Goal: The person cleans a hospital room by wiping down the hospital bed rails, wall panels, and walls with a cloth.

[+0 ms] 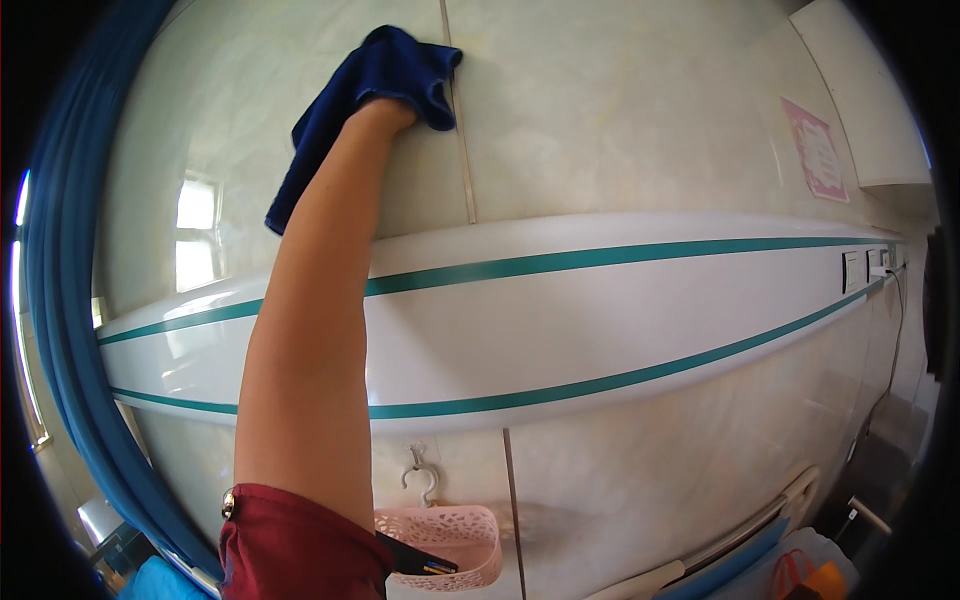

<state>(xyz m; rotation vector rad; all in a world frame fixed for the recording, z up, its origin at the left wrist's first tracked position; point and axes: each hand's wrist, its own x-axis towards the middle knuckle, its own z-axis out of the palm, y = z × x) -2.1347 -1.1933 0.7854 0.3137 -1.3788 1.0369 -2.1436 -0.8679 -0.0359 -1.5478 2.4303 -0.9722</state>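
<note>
My left arm, in a dark red short sleeve, reaches up across the picture to the wall. At its end my left hand (388, 110) holds a dark blue cloth (345, 95) against the pale, marble-patterned wall panel (600, 120), beside a vertical seam. The cloth drapes over the hand and hides the fingers; one long flap hangs down on the left along the forearm. Below the hand, a white horizontal wall rail (560, 320) with two green stripes passes behind my forearm. My right hand is out of the picture.
A pink perforated basket (480, 545) with a dark flat item hangs from a hook under the rail. Blue curtain (75, 300) lines the left side. Sockets with a plugged-in cable (882, 270) sit at the rail's right end. A bed-end frame (690, 570) stands lower right.
</note>
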